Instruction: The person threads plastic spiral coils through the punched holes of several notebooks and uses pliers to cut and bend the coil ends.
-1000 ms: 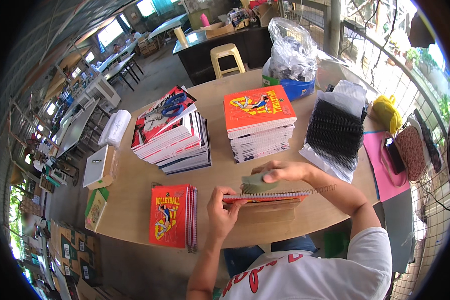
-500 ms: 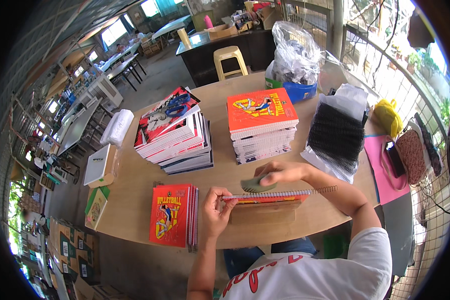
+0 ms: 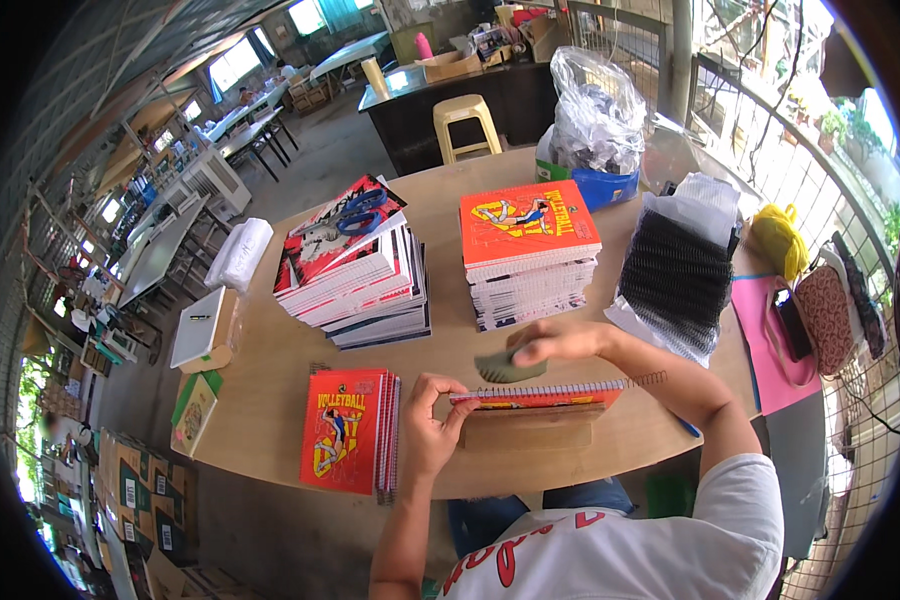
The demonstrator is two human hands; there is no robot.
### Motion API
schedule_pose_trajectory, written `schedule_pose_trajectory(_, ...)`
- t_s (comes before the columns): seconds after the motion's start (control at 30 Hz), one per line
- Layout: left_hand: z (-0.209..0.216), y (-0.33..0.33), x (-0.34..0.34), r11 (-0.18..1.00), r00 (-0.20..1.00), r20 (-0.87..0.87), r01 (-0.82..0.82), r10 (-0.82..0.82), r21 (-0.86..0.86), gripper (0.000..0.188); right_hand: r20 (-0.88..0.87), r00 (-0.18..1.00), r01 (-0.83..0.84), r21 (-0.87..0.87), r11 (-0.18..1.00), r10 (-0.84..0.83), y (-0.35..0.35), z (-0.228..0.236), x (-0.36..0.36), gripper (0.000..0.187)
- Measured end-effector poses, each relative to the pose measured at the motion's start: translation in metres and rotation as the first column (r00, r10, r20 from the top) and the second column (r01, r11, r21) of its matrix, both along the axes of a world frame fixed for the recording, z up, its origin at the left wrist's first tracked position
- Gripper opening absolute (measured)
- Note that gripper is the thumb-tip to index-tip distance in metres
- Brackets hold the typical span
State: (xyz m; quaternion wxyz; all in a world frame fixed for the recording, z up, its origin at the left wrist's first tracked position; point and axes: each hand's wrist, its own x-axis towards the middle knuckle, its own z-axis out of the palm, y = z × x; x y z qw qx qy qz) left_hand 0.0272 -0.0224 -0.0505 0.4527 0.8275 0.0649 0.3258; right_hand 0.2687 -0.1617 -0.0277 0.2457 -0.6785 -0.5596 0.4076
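A red notebook (image 3: 562, 399) stands spine up against a small wooden stand (image 3: 530, 430) at the table's near edge. A dark wire coil (image 3: 650, 378) runs along its punched edge, and a loose end sticks out to the right. My left hand (image 3: 433, 415) pinches the notebook's left end between thumb and fingers. Just above the spine, my right hand (image 3: 562, 343) grips a grey-green pad (image 3: 510, 367) with a ridged lower edge. Whether the pad touches the coil is hard to tell. To the left lies a pile of coil-bound red notebooks (image 3: 345, 430).
Two tall stacks stand farther back: red-covered booklets (image 3: 530, 225) and mixed booklets (image 3: 355, 270) topped by blue scissors (image 3: 361, 212). Black wire coils (image 3: 675, 270) lie on white wrap at right, near a pink sheet (image 3: 770, 340). A plastic bag (image 3: 595, 110) sits behind.
My right hand and the pad have shifted slightly left along the spine. The loose coil end at the right looks a little shorter. My left hand keeps its pinch.
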Motion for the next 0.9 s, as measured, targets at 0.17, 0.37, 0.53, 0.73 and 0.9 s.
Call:
schedule_pose_trajectory(0.17, 0.004, -0.001, 0.001, 0.997, 0.997, 0.046, -0.055, 0.057, -0.053, 0.028, 0.139, 0.986, -0.079, -0.087, 0.993, 0.091, 0.01, 0.004, -0.005, 0.087)
schedule_pose_trajectory(0.37, -0.004, -0.005, -0.001, 0.963, 0.997, 0.052, -0.033, 0.048, -0.266, 0.039, -0.303, 0.935, -0.078, 0.331, 0.94, 0.184, 0.015, -0.003, -0.012, 0.08)
schedule_pose_trajectory(0.53, -0.008, 0.0, -0.003, 0.958, 0.998, 0.043, -0.034, 0.048, -0.284, 0.055, -0.121, 0.983, -0.115, 0.162, 0.98, 0.135, 0.018, 0.009, -0.016, 0.078)
schedule_pose_trajectory(0.73, -0.003, -0.002, -0.003, 0.953, 0.998, 0.05, -0.023, 0.04, -0.303, 0.063, -0.068, 0.994, -0.09, 0.009, 0.996, 0.09, 0.025, 0.002, -0.014, 0.079)
schedule_pose_trajectory(0.9, -0.01, 0.003, -0.005, 0.947, 0.998, 0.038, -0.026, 0.04, -0.32, 0.062, 0.096, 0.991, -0.1, 0.117, 0.988, 0.089, 0.036, -0.02, -0.008, 0.076)
